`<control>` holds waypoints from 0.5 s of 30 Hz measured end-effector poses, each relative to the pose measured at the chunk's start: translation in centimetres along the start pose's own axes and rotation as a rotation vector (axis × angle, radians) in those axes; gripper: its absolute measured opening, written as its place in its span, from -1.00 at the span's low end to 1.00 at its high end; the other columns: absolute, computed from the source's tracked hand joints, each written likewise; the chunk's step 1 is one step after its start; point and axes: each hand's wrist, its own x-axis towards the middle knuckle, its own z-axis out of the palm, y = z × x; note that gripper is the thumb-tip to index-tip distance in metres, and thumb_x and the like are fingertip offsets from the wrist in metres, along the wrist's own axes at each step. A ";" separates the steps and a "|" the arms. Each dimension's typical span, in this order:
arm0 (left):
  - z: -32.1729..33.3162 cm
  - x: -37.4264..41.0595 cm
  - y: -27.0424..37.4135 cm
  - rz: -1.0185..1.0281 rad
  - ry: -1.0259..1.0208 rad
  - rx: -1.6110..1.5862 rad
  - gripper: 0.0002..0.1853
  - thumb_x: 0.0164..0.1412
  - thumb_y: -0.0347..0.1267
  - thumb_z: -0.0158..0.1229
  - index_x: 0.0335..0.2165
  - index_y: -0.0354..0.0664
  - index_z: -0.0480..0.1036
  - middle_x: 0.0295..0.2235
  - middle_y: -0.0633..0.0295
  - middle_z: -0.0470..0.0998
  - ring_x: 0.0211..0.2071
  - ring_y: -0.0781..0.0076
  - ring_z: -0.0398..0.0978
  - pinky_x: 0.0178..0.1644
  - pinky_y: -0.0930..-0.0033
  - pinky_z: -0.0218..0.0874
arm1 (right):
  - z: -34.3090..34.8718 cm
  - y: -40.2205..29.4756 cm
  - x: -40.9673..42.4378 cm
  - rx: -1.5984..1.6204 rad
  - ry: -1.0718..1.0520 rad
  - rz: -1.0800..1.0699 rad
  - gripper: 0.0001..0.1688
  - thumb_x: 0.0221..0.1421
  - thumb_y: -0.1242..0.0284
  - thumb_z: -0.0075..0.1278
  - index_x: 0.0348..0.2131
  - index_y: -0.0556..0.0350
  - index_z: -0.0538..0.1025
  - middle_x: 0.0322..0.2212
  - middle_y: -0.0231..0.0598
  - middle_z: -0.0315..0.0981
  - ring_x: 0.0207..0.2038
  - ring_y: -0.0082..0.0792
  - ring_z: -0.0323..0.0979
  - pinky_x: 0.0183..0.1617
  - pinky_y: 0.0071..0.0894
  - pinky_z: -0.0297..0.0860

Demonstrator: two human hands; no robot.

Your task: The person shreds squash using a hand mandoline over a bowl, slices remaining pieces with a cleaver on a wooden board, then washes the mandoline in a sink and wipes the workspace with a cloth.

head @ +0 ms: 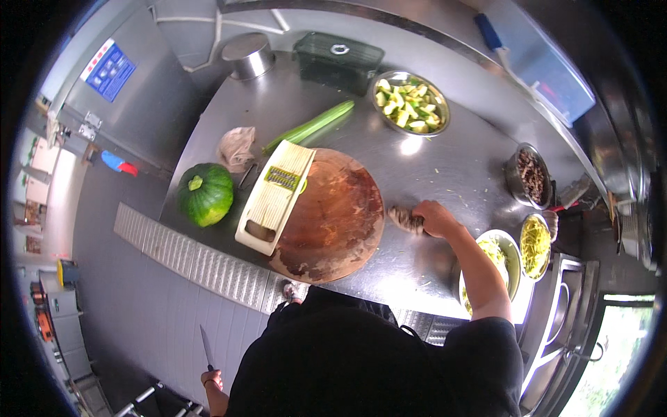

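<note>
My right hand point(436, 219) is closed on a crumpled, patterned cloth point(405, 219) on the steel counter, just right of the round wooden chopping board point(338, 224). Low at the left, away from the counter, my left hand point(213, 379) grips a kitchen knife point(206, 346) by its dark handle, blade pointing up in the picture. A cream-coloured grater point(266, 213) lies tilted over the board's left edge. Left of it sit a green round squash point(206, 194) and a wrinkled pale cloth point(236, 148). Behind the grater lies a long green vegetable point(315, 124).
At the back stand a steel pot point(248, 56), a dark lidded container point(338, 60) and a steel bowl point(444, 117) of cut vegetable pieces. On the right are a bowl point(515, 260) and a dish point(547, 255) of shreds, and a steel bowl point(513, 182) of dark pieces.
</note>
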 end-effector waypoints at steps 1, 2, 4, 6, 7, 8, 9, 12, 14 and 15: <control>0.3 0.0 0.4 0.003 0.009 0.014 -0.79 0.03 -0.39 0.15 -0.57 -0.12 0.25 -0.74 0.34 0.24 -0.77 0.46 0.16 -0.72 0.33 -0.05 | -1.3 0.2 -1.4 0.054 -0.107 0.052 -0.58 -0.27 0.65 -0.15 -0.31 0.07 0.52 -0.33 -0.05 0.42 -0.20 0.00 0.37 -0.05 -0.19 0.29; 0.4 -0.3 0.8 0.013 0.018 0.025 -0.78 0.03 -0.39 0.16 -0.59 -0.12 0.25 -0.76 0.35 0.22 -0.80 0.48 0.14 -0.74 0.35 -0.07 | -2.8 0.8 -2.3 0.139 -0.072 0.138 -0.57 -0.25 0.65 -0.16 -0.27 0.06 0.50 -0.28 -0.05 0.40 -0.16 0.00 0.35 -0.02 -0.18 0.28; 0.6 -1.1 1.4 0.040 0.032 0.056 -0.76 0.04 -0.39 0.17 -0.60 -0.11 0.25 -0.77 0.36 0.20 -0.82 0.49 0.11 -0.77 0.38 -0.10 | -5.7 3.3 -4.0 0.308 0.001 0.308 -0.54 -0.20 0.65 -0.18 -0.21 0.03 0.46 -0.20 -0.05 0.38 -0.07 0.00 0.32 0.05 -0.17 0.25; 0.5 -2.0 1.5 0.084 0.051 0.090 -0.77 0.04 -0.37 0.17 -0.59 -0.10 0.26 -0.77 0.36 0.20 -0.82 0.49 0.11 -0.78 0.38 -0.10 | -6.3 7.7 -6.7 0.261 0.395 0.292 -0.47 -0.22 0.69 -0.19 -0.14 0.06 0.39 -0.21 0.01 0.38 -0.10 0.02 0.35 0.01 -0.18 0.28; 0.7 -2.3 1.1 0.103 0.060 0.106 -0.78 0.05 -0.37 0.17 -0.59 -0.09 0.27 -0.78 0.36 0.20 -0.82 0.48 0.11 -0.78 0.39 -0.09 | -7.6 9.9 -7.4 0.214 0.459 0.287 -0.46 -0.23 0.69 -0.19 -0.13 0.10 0.37 -0.20 0.03 0.38 -0.11 0.05 0.35 0.00 -0.19 0.29; 0.4 -2.6 0.7 0.149 0.038 0.077 -0.81 0.05 -0.36 0.17 -0.56 -0.08 0.30 -0.77 0.36 0.21 -0.81 0.50 0.12 -0.77 0.39 -0.08 | -7.7 12.8 -8.3 0.231 0.599 0.285 -0.44 -0.22 0.76 -0.20 -0.13 0.08 0.36 -0.31 -0.10 0.41 -0.24 -0.31 0.41 -0.17 -0.38 0.35; 0.4 -3.0 0.4 0.113 0.030 0.069 -0.81 0.05 -0.37 0.17 -0.57 -0.08 0.31 -0.76 0.36 0.22 -0.81 0.50 0.13 -0.78 0.40 -0.08 | -8.2 15.3 -8.9 0.351 0.610 0.417 -0.45 -0.17 0.73 -0.19 -0.09 0.09 0.32 -0.34 -0.07 0.41 -0.32 -0.35 0.42 -0.31 -0.36 0.38; 1.1 -4.7 0.2 0.087 0.058 0.006 -0.84 0.07 -0.39 0.16 -0.56 -0.08 0.34 -0.75 0.37 0.25 -0.80 0.52 0.16 -0.77 0.42 -0.04 | -9.0 21.9 -10.3 0.157 0.553 0.683 -0.44 -0.14 0.50 -0.05 -0.05 0.09 0.29 -0.30 0.06 0.44 -0.23 -0.12 0.45 -0.22 -0.23 0.38; 1.6 -6.0 -0.2 0.101 0.072 0.017 -0.83 0.07 -0.38 0.17 -0.56 -0.08 0.33 -0.75 0.37 0.25 -0.80 0.51 0.16 -0.77 0.41 -0.05 | -8.8 24.2 -9.5 0.089 0.407 0.779 -0.37 -0.15 0.40 -0.01 -0.01 0.11 0.28 -0.23 0.11 0.43 -0.14 -0.04 0.43 -0.12 -0.21 0.37; 1.8 -6.7 -0.2 0.107 0.069 0.024 -0.83 0.07 -0.38 0.17 -0.56 -0.08 0.33 -0.75 0.37 0.25 -0.80 0.51 0.16 -0.77 0.41 -0.05 | -8.5 25.1 -8.5 0.062 0.355 0.809 -0.36 -0.13 0.37 -0.01 0.01 0.11 0.28 -0.20 0.12 0.42 -0.12 -0.03 0.42 -0.09 -0.21 0.36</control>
